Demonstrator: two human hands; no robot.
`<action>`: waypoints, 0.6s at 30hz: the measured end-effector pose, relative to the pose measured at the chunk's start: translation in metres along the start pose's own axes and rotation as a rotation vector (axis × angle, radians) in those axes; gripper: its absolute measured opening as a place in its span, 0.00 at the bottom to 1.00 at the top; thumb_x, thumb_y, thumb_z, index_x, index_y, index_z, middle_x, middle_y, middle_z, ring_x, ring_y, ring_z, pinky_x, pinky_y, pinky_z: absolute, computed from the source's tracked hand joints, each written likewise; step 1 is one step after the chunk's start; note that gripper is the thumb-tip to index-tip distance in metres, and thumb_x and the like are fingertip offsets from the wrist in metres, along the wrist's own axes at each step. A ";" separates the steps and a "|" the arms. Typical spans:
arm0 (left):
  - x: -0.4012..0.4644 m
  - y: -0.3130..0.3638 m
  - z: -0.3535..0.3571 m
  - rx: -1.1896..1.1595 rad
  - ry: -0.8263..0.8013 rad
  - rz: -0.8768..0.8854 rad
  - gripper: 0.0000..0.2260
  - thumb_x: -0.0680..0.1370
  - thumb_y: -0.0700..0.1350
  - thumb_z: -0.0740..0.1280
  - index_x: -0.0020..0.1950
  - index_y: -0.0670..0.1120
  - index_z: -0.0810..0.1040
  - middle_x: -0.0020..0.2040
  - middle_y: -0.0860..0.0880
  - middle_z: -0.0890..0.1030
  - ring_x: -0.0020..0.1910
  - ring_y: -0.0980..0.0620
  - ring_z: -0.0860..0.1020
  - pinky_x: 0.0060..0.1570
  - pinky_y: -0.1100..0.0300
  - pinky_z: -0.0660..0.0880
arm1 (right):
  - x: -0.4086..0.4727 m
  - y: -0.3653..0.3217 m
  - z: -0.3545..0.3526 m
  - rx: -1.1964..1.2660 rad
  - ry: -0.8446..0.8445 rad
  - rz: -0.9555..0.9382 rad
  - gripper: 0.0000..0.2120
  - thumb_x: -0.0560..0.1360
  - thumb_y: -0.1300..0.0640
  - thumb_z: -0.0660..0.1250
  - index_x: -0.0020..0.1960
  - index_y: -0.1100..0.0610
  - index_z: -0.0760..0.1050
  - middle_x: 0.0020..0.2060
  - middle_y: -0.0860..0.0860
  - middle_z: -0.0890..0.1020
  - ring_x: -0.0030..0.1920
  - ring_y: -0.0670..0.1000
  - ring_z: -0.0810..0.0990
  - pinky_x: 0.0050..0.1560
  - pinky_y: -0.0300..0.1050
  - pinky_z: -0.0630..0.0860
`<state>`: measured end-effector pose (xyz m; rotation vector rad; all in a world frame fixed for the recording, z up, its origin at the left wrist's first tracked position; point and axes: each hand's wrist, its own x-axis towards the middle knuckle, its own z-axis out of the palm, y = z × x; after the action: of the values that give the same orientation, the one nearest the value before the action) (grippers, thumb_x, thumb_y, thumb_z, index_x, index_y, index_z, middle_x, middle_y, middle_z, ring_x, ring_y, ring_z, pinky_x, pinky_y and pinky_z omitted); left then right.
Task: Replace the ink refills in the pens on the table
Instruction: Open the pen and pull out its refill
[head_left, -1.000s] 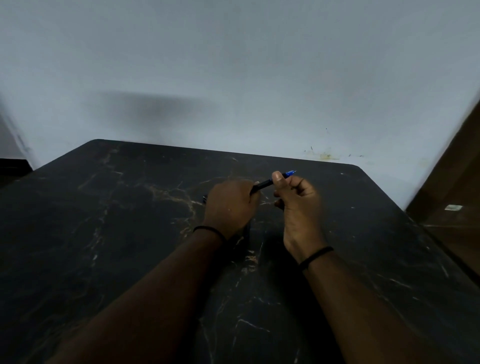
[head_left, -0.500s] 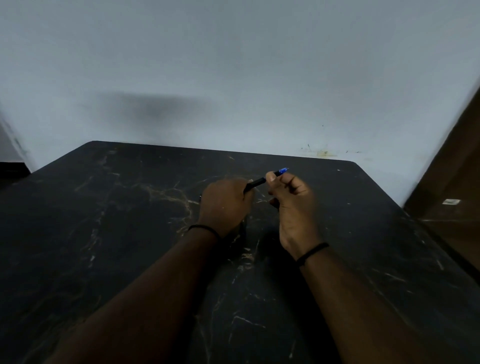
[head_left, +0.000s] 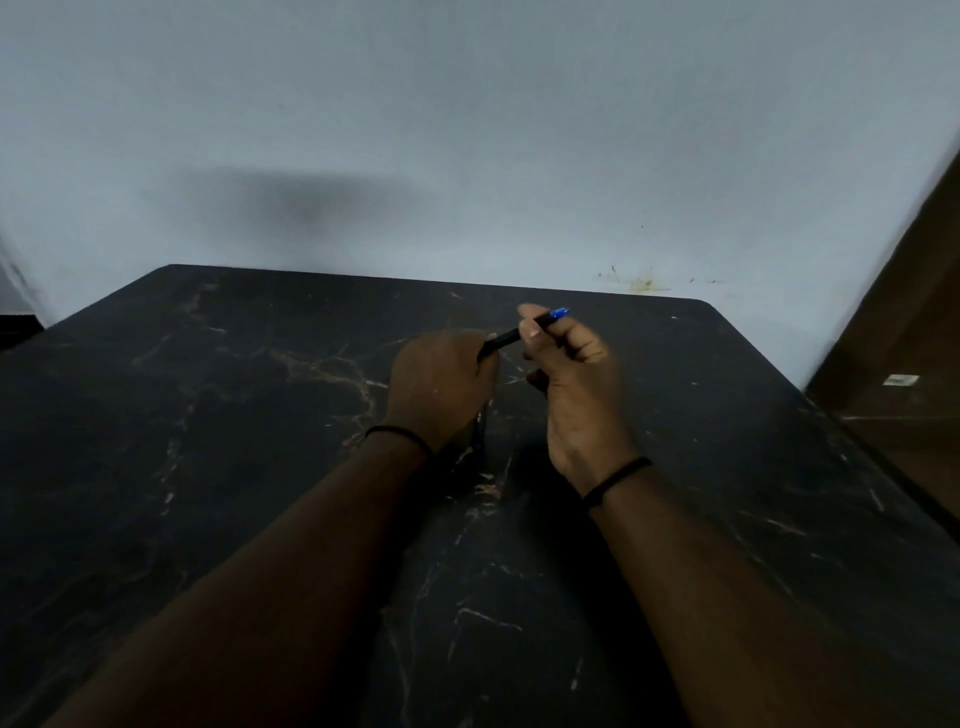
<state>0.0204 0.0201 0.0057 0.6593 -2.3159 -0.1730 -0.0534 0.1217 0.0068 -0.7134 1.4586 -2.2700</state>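
A black pen (head_left: 506, 339) with a blue end spans the gap between both hands, held above the dark marble table (head_left: 208, 441). My left hand (head_left: 441, 387) is closed around its lower end. My right hand (head_left: 571, 374) pinches the upper part between thumb and fingers, with the blue end (head_left: 560, 313) sticking out past them. A second dark, slim object (head_left: 478, 431) lies on the table just below my left hand, mostly hidden; I cannot tell what it is.
The table runs to a pale wall (head_left: 467, 130) at the back. A brown wooden surface (head_left: 904, 332) stands beyond the table's right edge. Thin black bands circle both wrists.
Both hands keep their hold on the pen. My right hand has shifted a little, and its fingers have moved along the pen's upper part.
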 end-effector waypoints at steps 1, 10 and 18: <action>0.000 -0.001 -0.001 0.011 0.018 -0.006 0.15 0.79 0.47 0.62 0.32 0.50 0.70 0.28 0.51 0.72 0.27 0.50 0.70 0.27 0.58 0.57 | 0.000 -0.001 0.001 -0.002 -0.025 0.004 0.10 0.76 0.59 0.71 0.56 0.51 0.82 0.45 0.43 0.85 0.47 0.45 0.79 0.44 0.40 0.72; 0.001 -0.002 0.002 -0.008 0.007 0.000 0.17 0.79 0.48 0.62 0.30 0.51 0.66 0.25 0.53 0.68 0.25 0.52 0.68 0.27 0.60 0.59 | 0.002 -0.001 -0.002 0.003 0.077 -0.001 0.04 0.73 0.57 0.74 0.42 0.52 0.79 0.34 0.46 0.80 0.36 0.44 0.77 0.36 0.39 0.73; 0.002 -0.006 0.003 0.001 0.033 -0.012 0.15 0.79 0.48 0.63 0.32 0.51 0.67 0.26 0.54 0.67 0.26 0.50 0.68 0.30 0.59 0.61 | -0.002 -0.004 0.001 0.042 -0.012 0.062 0.09 0.74 0.56 0.72 0.54 0.51 0.81 0.43 0.46 0.84 0.43 0.46 0.77 0.41 0.42 0.73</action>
<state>0.0198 0.0139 0.0030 0.6719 -2.2813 -0.1660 -0.0512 0.1234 0.0106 -0.6590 1.4038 -2.2389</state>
